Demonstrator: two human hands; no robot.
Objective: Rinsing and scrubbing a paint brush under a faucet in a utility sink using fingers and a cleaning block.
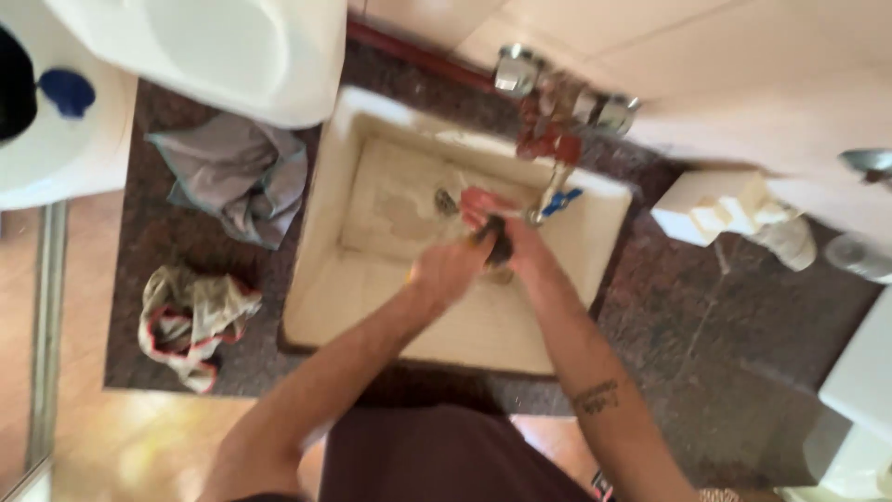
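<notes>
Fingers of both hands closed around a small dark object [497,244] | left hand [451,270], right hand [502,228] over sink [316,279] near counter's back edge | step: apparently rinsing, blurred | next: steady grip under tap [555,186].

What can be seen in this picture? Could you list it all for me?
sink: one, cream, square, set in the counter
counter: one, dark speckled stone
tap: one, metal and reddish, on the wall above the sink
grey cloth: one, crumpled, left of the sink
red-edged cloth: one, beige, at the counter's left front
dark object: one, blurred, between both hands
left hand: over the sink, on the dark object
right hand: under the tap, on the dark object
</notes>
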